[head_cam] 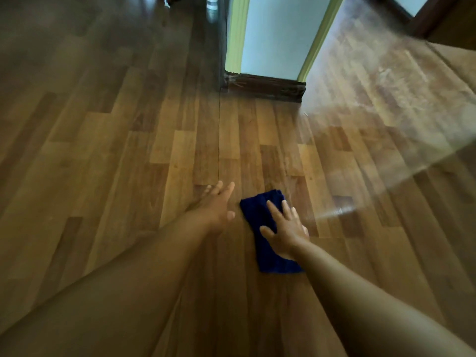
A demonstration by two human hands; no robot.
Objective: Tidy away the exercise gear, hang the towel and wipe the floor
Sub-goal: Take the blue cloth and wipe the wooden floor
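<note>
A folded dark blue cloth (265, 249) lies flat on the wooden plank floor (128, 155). My right hand (284, 231) presses down on the cloth with its fingers straight and spread. Just to the left, my left hand (216, 208) rests flat on the bare floor, fingers extended, apart from the cloth. Both forearms reach in from the bottom of the view.
A pale blue wall end (278, 34) with green trim and a dark skirting board (265, 86) stands ahead. Bright glare falls on the floor at the right. A darker floor strip runs along the far right.
</note>
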